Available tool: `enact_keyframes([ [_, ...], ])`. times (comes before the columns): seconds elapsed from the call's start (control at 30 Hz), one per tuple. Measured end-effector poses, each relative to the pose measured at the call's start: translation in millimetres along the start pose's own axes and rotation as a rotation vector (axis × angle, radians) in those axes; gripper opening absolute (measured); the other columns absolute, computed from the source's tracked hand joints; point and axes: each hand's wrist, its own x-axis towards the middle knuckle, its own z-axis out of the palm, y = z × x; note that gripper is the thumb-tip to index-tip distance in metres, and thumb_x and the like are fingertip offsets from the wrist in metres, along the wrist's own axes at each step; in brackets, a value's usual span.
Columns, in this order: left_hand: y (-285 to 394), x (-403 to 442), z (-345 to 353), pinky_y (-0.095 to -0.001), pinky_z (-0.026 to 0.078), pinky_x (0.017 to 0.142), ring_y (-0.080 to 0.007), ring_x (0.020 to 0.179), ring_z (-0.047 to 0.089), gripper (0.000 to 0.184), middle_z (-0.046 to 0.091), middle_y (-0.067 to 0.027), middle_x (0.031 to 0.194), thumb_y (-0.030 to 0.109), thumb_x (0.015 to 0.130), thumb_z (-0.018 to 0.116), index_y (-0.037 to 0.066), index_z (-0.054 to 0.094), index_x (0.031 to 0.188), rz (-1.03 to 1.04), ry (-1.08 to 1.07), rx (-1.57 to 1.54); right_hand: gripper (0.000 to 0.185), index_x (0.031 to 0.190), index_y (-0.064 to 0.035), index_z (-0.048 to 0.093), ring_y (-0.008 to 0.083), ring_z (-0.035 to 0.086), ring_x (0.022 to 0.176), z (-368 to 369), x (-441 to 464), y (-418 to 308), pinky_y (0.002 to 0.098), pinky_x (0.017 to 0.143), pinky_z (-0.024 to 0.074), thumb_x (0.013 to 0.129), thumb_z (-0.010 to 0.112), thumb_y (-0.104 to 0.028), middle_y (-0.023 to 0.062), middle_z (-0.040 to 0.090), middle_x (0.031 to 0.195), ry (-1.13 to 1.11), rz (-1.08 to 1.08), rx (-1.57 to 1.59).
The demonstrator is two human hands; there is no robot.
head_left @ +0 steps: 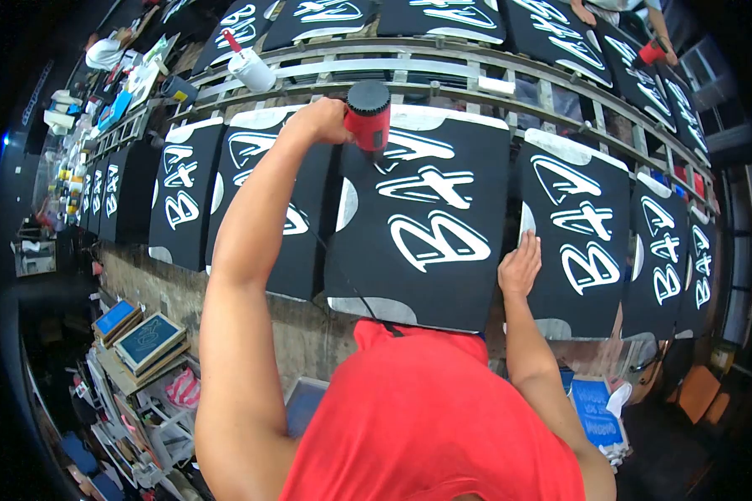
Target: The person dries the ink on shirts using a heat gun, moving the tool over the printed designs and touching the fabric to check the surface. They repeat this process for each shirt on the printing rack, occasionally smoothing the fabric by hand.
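Observation:
My left hand (321,122) grips a red heat gun (366,125) with a black ribbed end cap. Its nozzle points down at the upper left of a black printed cloth panel (368,250) with white "BAY" lettering. A thin black cord runs from the gun's side down across the panel. At the left edge of the neighbouring black panel (551,305), which carries the same print, my right hand (520,265) lies with fingers stretched out and holds nothing.
More printed panels (184,188) line both sides of a metal rack (451,68). A white tub (251,70) with a red-handled tool stands on it. Across the rack, another person's hand (665,50) holds a red tool. Framed screens (149,342) are stacked lower left.

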Motion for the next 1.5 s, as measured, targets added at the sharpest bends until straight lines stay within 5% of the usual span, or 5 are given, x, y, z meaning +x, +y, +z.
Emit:
enact_keyframes([
  [0.47,16,-32,20,-0.0451,0.057,0.091,-0.0391,0.100,0.073,0.048,0.076,-0.0225,0.100,0.037,0.072,0.085,0.006,0.077,0.108,-0.088,-0.031,-0.205,0.055,0.149,-0.0021,0.048,0.0348,0.037,0.151,-11,2,-3,0.0502,0.120,0.0337,0.095,0.052,-0.012,0.0123,0.044,0.160,-0.047,0.004,0.029],
  [1.23,72,-88,18,-0.0463,0.058,0.093,-0.0402,0.104,0.072,0.047,0.076,-0.0232,0.106,0.040,0.077,0.079,0.006,0.076,0.109,-0.309,-0.016,-0.184,0.063,0.153,-0.0016,0.042,0.0351,0.032,0.154,-7,1,0,0.0516,0.123,0.0290,0.093,0.055,-0.016,0.0126,0.039,0.163,-0.109,-0.003,0.069],
  [1.5,85,-58,25,-0.0460,0.057,0.094,-0.0387,0.104,0.072,0.048,0.076,-0.0214,0.107,0.040,0.078,0.081,0.007,0.077,0.112,-0.222,-0.006,-0.186,0.063,0.153,-0.0011,0.042,0.0350,0.030,0.155,-4,0,1,0.0516,0.124,0.0272,0.093,0.055,-0.017,0.0129,0.038,0.164,-0.141,0.015,0.069],
])
